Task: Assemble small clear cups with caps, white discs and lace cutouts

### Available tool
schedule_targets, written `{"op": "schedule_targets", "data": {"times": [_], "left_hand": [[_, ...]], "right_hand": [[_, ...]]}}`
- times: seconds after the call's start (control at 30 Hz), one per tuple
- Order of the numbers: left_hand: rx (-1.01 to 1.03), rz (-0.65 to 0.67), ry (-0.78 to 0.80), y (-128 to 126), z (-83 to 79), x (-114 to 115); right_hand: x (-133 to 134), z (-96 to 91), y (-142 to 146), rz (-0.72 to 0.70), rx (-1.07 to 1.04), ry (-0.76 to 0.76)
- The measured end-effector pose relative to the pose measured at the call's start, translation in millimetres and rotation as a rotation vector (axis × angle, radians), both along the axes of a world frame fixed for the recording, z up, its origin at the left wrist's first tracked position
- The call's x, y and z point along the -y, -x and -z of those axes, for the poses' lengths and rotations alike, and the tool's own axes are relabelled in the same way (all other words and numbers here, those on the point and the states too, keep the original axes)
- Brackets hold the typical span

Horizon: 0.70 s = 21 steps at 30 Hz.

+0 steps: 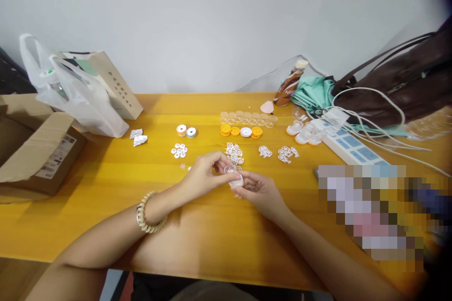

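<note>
Over the middle of the yellow table (106,183), my left hand (205,174) and my right hand (257,193) meet on one small round part. The left fingers pinch a clear plastic cap (229,170) from above. The right fingers hold a small white disc (236,181) just beneath it. A beaded bracelet (146,214) sits on my left wrist. Behind the hands lie heaps of white lattice pieces (234,151), small white discs (179,150), orange and white discs (243,131) and a row of clear caps (247,116).
An open cardboard box (35,150) stands at the left, with a white plastic bag (74,94) and a paper bag (113,84) behind it. At the right are a power strip (349,143) with white cables, a bottle (289,85), a teal cloth and a brown bag (399,84).
</note>
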<state>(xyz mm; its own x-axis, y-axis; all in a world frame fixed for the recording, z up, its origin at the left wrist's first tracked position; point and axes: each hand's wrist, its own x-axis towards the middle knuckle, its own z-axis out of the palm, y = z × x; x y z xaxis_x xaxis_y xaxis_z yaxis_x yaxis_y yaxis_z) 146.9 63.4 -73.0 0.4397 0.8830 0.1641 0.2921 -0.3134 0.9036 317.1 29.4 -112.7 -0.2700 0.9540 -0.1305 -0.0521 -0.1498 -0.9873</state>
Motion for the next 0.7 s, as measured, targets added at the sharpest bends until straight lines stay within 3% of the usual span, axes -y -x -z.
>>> {"op": "schedule_targets", "data": {"times": [0.17, 0.37, 0.47, 0.7], "left_hand": [[0.043, 0.168, 0.049, 6.3, -8.4, -4.8], [0.156, 0.376, 0.317, 11.8, -13.1, -11.8], [0.182, 0.357, 0.349, 10.7, -11.3, -12.1], [0.116, 0.243, 0.215, 8.0, -9.8, -8.0]], "right_hand": [[0.1, -2.2, -2.0, -0.098, -0.051, 0.044], [-1.0, -0.1, -5.9, -0.102, -0.151, 0.11], [-1.4, -0.9, -5.9, -0.093, -0.145, 0.11], [-0.6, -5.1, -4.0, -0.053, -0.078, 0.083]]}}
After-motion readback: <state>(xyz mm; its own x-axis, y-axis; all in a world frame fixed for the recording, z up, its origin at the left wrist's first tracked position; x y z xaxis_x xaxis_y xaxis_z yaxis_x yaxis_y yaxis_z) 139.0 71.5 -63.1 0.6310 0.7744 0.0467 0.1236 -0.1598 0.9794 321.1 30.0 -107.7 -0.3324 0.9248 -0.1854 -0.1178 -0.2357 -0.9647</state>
